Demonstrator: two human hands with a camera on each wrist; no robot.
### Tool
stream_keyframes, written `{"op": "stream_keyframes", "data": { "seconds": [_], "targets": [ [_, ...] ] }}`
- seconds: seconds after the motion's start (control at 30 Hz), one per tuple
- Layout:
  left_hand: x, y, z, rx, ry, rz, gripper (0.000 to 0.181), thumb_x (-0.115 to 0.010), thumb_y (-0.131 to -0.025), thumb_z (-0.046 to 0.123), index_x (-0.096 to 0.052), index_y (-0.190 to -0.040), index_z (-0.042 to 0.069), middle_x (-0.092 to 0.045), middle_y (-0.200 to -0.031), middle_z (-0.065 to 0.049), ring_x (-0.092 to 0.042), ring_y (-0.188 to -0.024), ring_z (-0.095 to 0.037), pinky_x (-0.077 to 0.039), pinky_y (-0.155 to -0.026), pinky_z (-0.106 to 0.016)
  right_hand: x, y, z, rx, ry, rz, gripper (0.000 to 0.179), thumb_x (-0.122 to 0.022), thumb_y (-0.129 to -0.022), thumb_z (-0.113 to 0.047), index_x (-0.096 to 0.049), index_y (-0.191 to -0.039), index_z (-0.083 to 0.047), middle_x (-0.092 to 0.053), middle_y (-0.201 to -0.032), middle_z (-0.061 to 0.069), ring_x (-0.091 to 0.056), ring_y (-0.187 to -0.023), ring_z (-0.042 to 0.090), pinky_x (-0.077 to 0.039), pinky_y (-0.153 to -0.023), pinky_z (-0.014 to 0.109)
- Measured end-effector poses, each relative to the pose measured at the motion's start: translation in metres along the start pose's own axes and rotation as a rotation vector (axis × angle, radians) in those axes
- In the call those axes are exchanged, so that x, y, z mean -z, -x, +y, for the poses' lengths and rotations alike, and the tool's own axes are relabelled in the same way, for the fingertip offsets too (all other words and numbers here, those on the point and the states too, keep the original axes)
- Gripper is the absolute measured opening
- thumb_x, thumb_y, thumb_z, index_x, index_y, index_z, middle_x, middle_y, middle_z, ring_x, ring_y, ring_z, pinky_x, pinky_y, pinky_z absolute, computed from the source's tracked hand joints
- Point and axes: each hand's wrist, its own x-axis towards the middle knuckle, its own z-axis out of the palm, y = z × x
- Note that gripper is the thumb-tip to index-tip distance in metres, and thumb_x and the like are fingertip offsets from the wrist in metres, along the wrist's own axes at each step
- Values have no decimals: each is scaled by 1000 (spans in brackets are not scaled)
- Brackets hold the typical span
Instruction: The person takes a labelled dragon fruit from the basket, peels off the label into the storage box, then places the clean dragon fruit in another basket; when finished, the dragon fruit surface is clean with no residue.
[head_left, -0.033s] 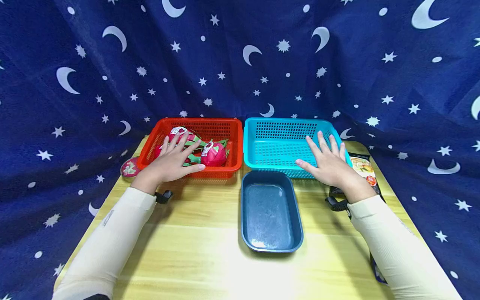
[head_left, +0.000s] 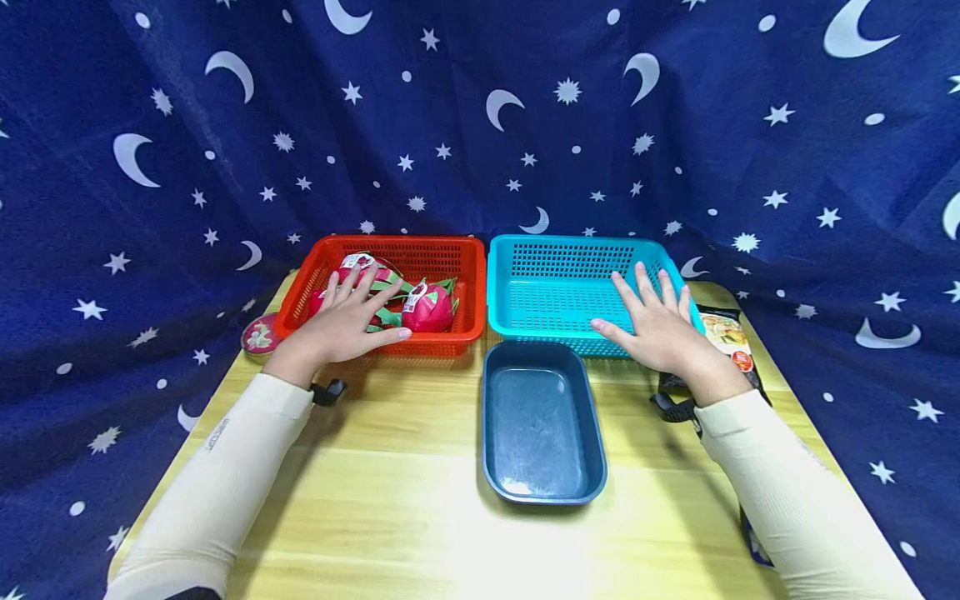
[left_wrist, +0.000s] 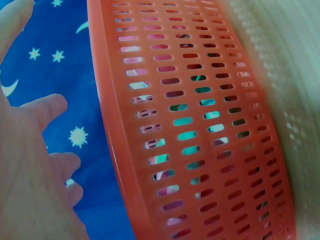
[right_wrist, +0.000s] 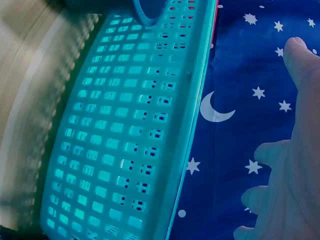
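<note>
My left hand [head_left: 341,327] hovers over the near left part of a red plastic basket [head_left: 471,287], fingers spread and holding nothing. In the basket lie several pink dragon fruits [head_left: 428,310] with green leafy tips and white labels, some partly hidden behind that hand. Over the right part of a turquoise basket [head_left: 555,302], my right hand [head_left: 658,332] is spread the same way with nothing in it. No items show inside the turquoise basket. The left wrist view has fingers [left_wrist: 50,110] above the red rim; in the right wrist view the other fingers [right_wrist: 270,152] extend past the turquoise rim.
A dark blue-grey tray [head_left: 542,433] stands in front of the turquoise basket, on the wooden table [head_left: 390,475]. A round pink-patterned item [head_left: 259,335] sits left of the red basket. Dark food packaging [head_left: 723,333] lies partly under my right arm. A starry curtain [head_left: 465,108] hangs behind.
</note>
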Motion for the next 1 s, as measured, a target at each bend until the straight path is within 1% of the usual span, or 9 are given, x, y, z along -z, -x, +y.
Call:
{"op": "stream_keyframes", "data": {
  "seconds": [0.23,0.37,0.47,0.53,0.6,0.73,0.87,0.93,1.0],
  "targets": [
    [4,8,0,0,19,5,96,-46,-95,82,-13,-170,33,9,-175,-10,10,-156,-45,22,-118,-54,-1,-3,-8,22,-7,0,95,-39,-104,-73,-1,-170,-18,19,-171,20,22,-151,51,13,-111,77],
    [7,22,6,-18,54,107,98,-53,-94,79,-16,-170,30,1,-175,-11,7,-157,-43,15,-121,-55,-1,-16,-31,99,-23,14,94,-46,-103,-70,-9,-170,-15,10,-172,22,13,-154,51,12,-115,72],
    [6,34,15,-22,151,199,98,-63,-93,74,-22,-170,28,-7,-175,-9,4,-158,-39,1,-121,-65,-2,-42,-65,209,-20,6,93,-55,-102,-66,-19,-169,-13,-2,-173,22,3,-155,49,8,-119,67],
    [4,42,22,-17,221,229,98,-67,-91,71,-24,-169,31,-8,-175,-3,1,-158,-37,-8,-118,-73,-5,-67,-92,282,-18,-24,92,-59,-102,-63,-23,-168,-12,-8,-173,20,-4,-156,48,4,-122,63],
    [-1,48,27,-11,257,233,97,-68,-91,71,-22,-169,36,-7,-175,3,0,-158,-36,-14,-114,-79,-9,-91,-117,334,-17,-56,90,-62,-102,-61,-26,-168,-12,-14,-173,20,-9,-156,46,1,-123,60],
    [-11,53,32,-5,260,225,94,-66,-92,72,-21,-168,40,-5,-175,9,-3,-158,-36,-19,-109,-82,-23,-135,-161,373,-33,-150,90,-72,-98,-52,-30,-166,-9,-24,-170,19,-17,-154,42,-9,-125,56],
    [-20,60,32,0,290,252,92,-66,-93,71,-23,-168,38,-8,-175,7,-7,-158,-38,-23,-107,-83,-39,-170,-193,376,-71,-246,98,-87,-90,-39,-32,-165,-8,-32,-167,16,-23,-151,39,-27,-121,50],
    [-27,65,32,-3,335,286,92,-68,-93,68,-25,-168,36,-11,-174,7,-9,-158,-36,-25,-108,-81,-46,-183,-203,360,-82,-281,101,-91,-86,-34,-32,-165,-7,-35,-166,14,-26,-150,38,-33,-119,49],
    [-35,70,33,-9,390,353,90,-73,-93,61,-30,-167,32,-17,-174,3,-13,-157,-34,-26,-109,-79,-51,-192,-209,335,-93,-299,104,-93,-84,-29,-32,-164,-7,-37,-165,13,-28,-148,37,-37,-117,48]
  ]
}}
